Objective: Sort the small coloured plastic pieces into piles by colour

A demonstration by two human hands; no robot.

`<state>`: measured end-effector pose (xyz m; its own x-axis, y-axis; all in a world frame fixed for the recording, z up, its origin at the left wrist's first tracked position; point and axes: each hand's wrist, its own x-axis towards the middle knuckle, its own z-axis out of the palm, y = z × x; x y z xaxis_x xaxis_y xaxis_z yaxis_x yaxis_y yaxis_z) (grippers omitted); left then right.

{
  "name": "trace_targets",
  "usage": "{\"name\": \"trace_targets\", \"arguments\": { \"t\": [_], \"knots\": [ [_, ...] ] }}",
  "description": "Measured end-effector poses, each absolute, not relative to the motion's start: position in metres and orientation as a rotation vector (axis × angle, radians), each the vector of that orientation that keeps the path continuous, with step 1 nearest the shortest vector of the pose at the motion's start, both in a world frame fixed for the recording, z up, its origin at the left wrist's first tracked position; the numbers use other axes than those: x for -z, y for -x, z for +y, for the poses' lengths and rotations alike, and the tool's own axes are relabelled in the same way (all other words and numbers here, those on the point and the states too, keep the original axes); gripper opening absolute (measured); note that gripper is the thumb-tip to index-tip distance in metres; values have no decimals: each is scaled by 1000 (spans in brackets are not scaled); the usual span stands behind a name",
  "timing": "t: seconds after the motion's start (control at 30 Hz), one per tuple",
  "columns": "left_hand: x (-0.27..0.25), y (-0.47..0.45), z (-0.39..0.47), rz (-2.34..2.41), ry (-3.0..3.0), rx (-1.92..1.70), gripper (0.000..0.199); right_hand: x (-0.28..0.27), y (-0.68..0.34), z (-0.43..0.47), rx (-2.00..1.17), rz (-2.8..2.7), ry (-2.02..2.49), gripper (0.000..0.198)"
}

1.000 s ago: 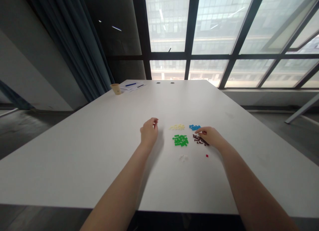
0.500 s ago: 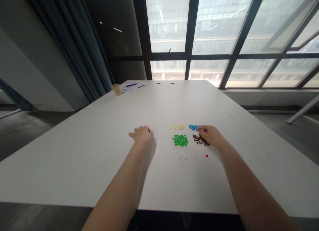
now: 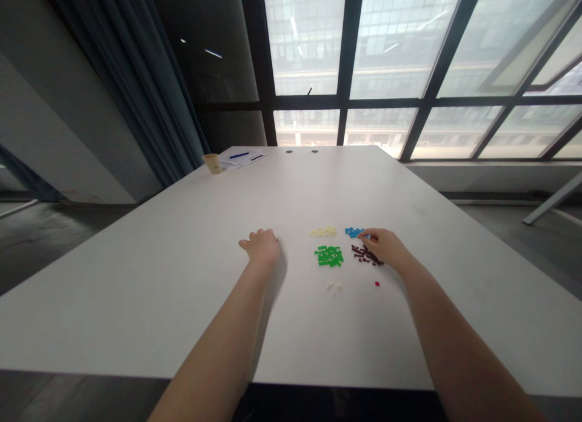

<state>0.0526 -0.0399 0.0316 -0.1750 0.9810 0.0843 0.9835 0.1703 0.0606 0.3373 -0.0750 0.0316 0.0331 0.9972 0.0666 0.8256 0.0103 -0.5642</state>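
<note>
Five small piles lie right of centre, in the lower half of the frame. The brown pile point(image 3: 361, 253) slants down to the right, its right end partly under my right hand point(image 3: 384, 246), which is much the nearer. That hand is narrowed to a pinch at the blue pile point(image 3: 351, 232); I cannot tell whether it grips a piece. Green point(image 3: 328, 256), yellow point(image 3: 325, 231), white point(image 3: 335, 286) and one red piece point(image 3: 377, 284) lie around. My left hand point(image 3: 260, 245) is well left of them, its grip hidden. Beyond, a cup point(image 3: 211, 164) stands at the table's point(image 3: 182, 258) left edge.
</note>
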Motion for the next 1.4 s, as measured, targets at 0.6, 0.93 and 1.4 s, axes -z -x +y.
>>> {"name": "trace_targets", "arguments": {
  "t": [0.6,0.93,1.4],
  "knots": [
    [-23,-55,-31,-2252,2289,771,17,-31,-336,-76,-495,-1869,1849,32],
    [-38,-90,-58,-1605,2830,1947,19,-35,-333,-79,-474,-1868,1840,32],
    [-43,-95,-68,-1422,2931,1961,22,-39,-329,-81,-457,-1873,1740,28]
  ]
}}
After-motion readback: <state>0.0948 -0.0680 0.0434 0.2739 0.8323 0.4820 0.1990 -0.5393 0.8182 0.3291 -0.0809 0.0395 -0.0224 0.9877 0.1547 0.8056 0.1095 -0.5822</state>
